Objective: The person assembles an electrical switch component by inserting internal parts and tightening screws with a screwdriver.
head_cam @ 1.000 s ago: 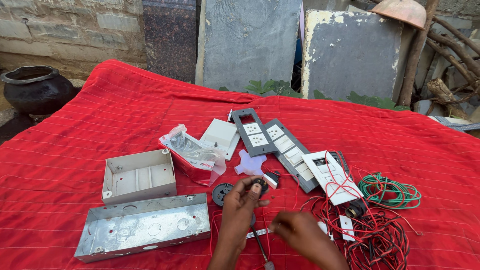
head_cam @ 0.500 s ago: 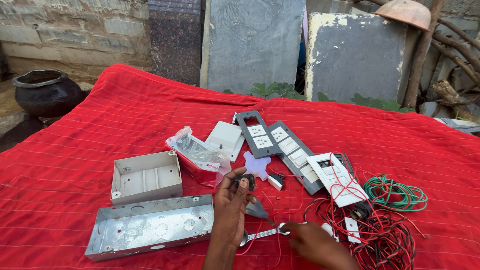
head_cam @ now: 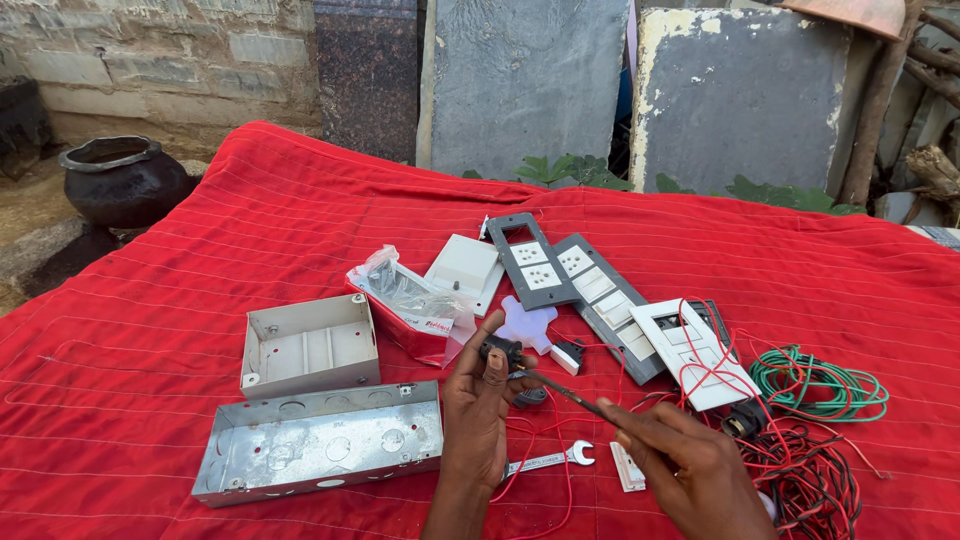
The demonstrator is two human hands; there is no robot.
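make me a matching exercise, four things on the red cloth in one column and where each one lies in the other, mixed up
Things:
1. green wire coil
2. long metal box
3. spanner
4. black pot

Places:
A. between the two hands, on the cloth
B. far right, beside the red and black wires
C. off the cloth, far left
D. front left, below the small white box

Pairs: 1-B, 2-D, 3-A, 4-C

Single head view, looking down, near red cloth
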